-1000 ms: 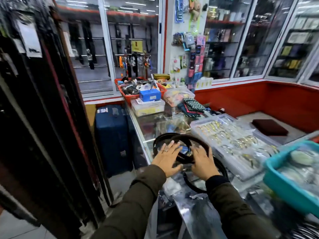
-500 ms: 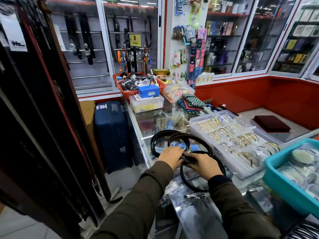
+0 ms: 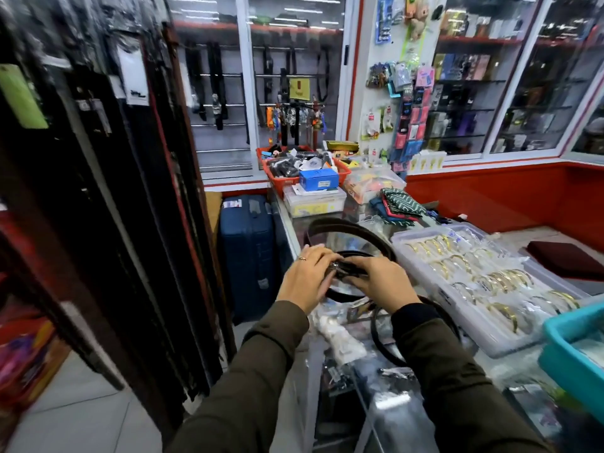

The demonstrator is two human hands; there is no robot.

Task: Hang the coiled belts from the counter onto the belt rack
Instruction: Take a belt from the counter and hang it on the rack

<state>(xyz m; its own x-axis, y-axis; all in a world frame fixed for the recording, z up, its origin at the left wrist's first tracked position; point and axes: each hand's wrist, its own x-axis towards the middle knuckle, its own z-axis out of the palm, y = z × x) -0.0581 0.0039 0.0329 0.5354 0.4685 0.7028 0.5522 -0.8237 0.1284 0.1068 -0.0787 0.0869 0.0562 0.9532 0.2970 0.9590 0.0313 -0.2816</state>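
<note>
Head view: left hand [image 3: 307, 277] and right hand [image 3: 376, 279], both closed on black coiled belts [image 3: 346, 273], held just above the glass bench [image 3: 294, 230] at its left edge. Belt rack [image 3: 108, 191] hangs left, full. Bangle tray [image 3: 483, 286] lies right.

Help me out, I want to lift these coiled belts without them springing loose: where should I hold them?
Grip the coiled belts at the buckle end where the loops bunch, from above, as the left hand and right hand do; the wide loops probably sag.
</note>
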